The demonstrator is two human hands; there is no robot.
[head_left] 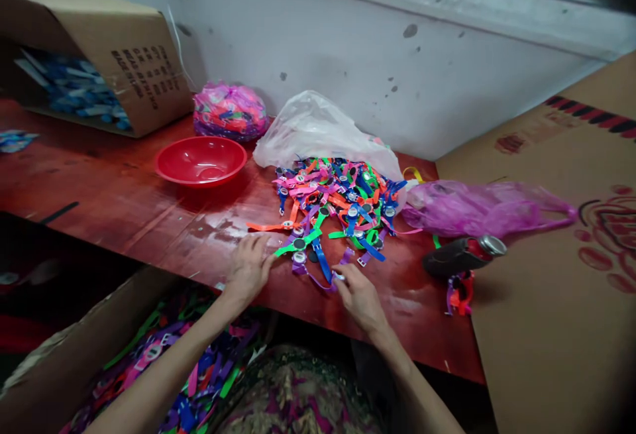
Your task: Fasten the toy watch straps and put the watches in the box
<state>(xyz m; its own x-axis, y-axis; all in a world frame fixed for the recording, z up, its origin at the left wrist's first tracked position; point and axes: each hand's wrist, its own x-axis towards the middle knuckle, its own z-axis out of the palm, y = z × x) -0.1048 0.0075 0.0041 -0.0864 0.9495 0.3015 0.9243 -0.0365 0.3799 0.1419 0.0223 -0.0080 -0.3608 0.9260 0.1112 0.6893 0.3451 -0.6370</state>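
A loose heap of colourful plastic wristwatches (342,189) spills from a clear plastic bag (313,122) onto the red table. At its near edge, my left hand (248,267) has thumb and fingers closed at the strap end of a green watch (299,244). My right hand (362,293) pinches the strap of a purple watch (318,281), a small whitish piece showing at the fingertips. Between both hands lies a blue watch strap (321,260). An orange watch (271,226) stretches just beyond my left fingers.
Left of the heap stands a red bowl (201,179), with a pink bag of watches (230,112) behind. An open carton (144,83) holds blue-white items. A bottle in a dark sleeve (454,256) and purple bag (477,209) lie right, by tall cardboard (561,301). Below, another box (64,361) holds watches.
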